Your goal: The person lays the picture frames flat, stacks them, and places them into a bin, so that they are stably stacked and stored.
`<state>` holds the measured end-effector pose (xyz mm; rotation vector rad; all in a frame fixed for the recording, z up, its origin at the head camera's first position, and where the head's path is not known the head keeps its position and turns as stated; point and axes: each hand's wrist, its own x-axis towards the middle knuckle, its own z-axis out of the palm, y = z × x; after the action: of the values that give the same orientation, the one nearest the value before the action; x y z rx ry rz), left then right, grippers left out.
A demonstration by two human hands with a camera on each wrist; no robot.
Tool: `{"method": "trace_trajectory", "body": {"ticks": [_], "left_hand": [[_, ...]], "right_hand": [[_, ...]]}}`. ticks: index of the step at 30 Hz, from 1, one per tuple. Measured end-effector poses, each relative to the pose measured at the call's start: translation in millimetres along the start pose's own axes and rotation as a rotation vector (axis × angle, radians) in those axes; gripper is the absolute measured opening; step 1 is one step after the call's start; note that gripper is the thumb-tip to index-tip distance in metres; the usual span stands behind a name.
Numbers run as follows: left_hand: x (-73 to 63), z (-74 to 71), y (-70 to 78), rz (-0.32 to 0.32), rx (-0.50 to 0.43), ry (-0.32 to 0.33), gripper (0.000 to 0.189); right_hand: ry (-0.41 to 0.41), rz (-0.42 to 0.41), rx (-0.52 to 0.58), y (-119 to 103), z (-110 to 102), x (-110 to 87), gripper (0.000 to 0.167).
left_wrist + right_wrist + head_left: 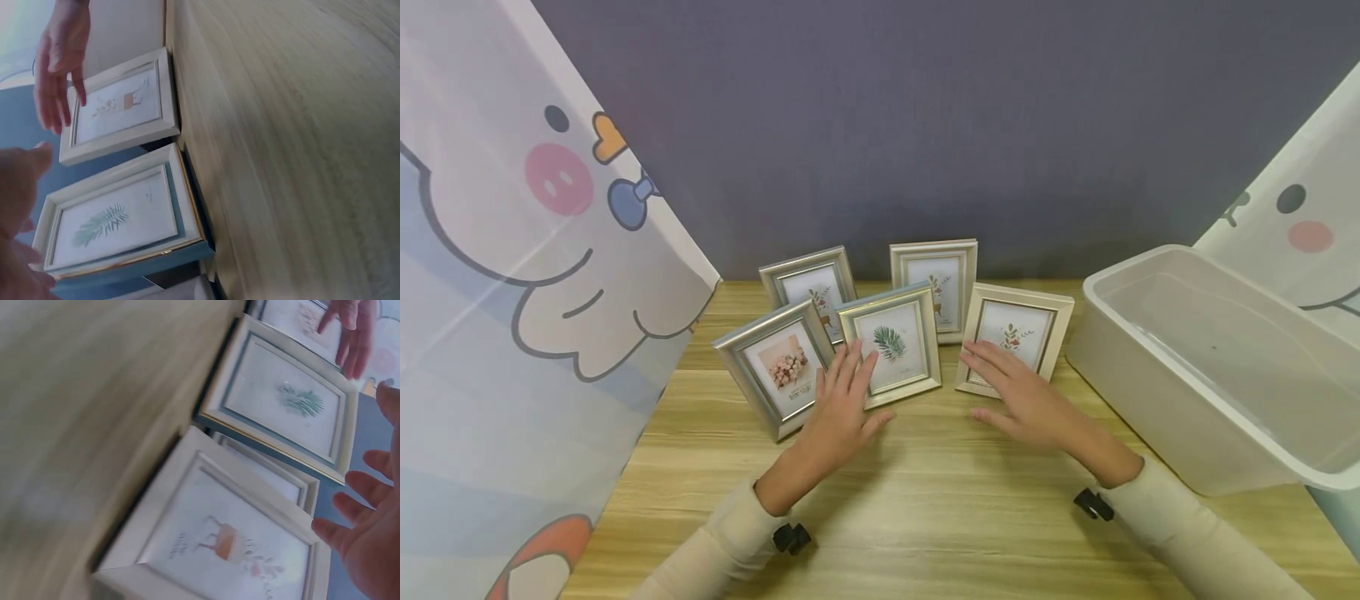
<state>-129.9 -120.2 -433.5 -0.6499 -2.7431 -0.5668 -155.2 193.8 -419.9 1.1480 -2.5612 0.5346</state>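
Several picture frames stand upright on the table. My left hand [838,417], fingers extended, hovers in front of the frame with a pink flower print [782,371] and the frame with a green leaf print [895,346]. Over on the right, my right hand [1018,392] has its fingers spread before a cream frame with a deer print [1052,333], overlapping its left part in the head view. Behind these stand a silver frame [805,265] at the left and another pale frame [934,247] near the middle. Neither hand holds anything.
A large white plastic bin [1157,400] stands at the right of the wooden table [940,517]. A dark grey panel [962,125] rises behind the frames. Cartoon-printed walls [475,375] border the left and right sides.
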Motion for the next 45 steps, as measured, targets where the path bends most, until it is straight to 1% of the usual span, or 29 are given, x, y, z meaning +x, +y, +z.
{"method": "trace_trajectory", "body": {"ticks": [2, 4, 6, 7, 11, 13, 15, 18, 22, 26, 30, 33, 38, 45], "left_hand": [[-0.8, 0.8, -3.2, -0.009, -0.055, 0.102, 0.086], [-0.6, 0.8, -5.9, -0.021, -0.119, 0.178, 0.086], [1.4, 0.5, -8.8, -0.04, -0.186, 0.23, 0.086], [2.7, 0.3, -10.1, -0.059, -0.217, 0.244, 0.086], [8.2, 1.6, -16.1, -0.167, -0.366, 0.257, 0.083], [9.6, 3.6, -19.1, -0.222, -0.431, 0.25, 0.083], [10.6, 6.3, -21.7, -0.259, -0.489, 0.235, 0.082], [12.8, 10.4, -25.2, -0.293, -0.542, 0.194, 0.081], [16.9, 14.7, -27.9, -0.337, -0.573, 0.147, 0.079], [20.7, 16.3, -28.6, -0.383, -0.572, 0.122, 0.078], [24.0, 20.3, -29.6, -0.419, -0.573, 0.097, 0.079], [25.6, 24.7, -30.6, -0.43, -0.568, 0.09, 0.079], [26.0, 30.9, -32.8, -0.419, -0.511, 0.101, 0.074], [26.4, 33.3, -33.0, -0.391, -0.469, 0.143, 0.068]], "right_hand": [[0.042, 0.006, 0.044, 0, -3, 8.6, 0.071], [0.075, 0.02, 0.072, 0, -6, 18.6, 0.068], [0.098, 0.038, 0.096, 0, -9, 29.6, 0.069], [0.108, 0.047, 0.108, 0, -11, 35.4, 0.069], [0.136, 0.061, 0.165, 0, -15, 59.1, 0.065], [0.147, 0.066, 0.191, 1, -15, 70.5, 0.061], [0.158, 0.066, 0.213, 1, -14, 81.5, 0.057], [0.178, 0.063, 0.229, 1, -11, 96.7, 0.055], [0.175, 0.057, 0.216, 3, -10, 116.9, 0.053], [0.128, 0.082, 0.194, 7, -7, 136.0, 0.05], [0.075, 0.115, 0.186, 11, -2, 148.7, 0.046], [0.043, 0.122, 0.18, 13, 2, 153.9, 0.041], [0.003, 0.143, 0.176, 14, 6, 157.1, 0.034], [0.03, 0.161, 0.185, 14, 10, 156.9, 0.03]]}}
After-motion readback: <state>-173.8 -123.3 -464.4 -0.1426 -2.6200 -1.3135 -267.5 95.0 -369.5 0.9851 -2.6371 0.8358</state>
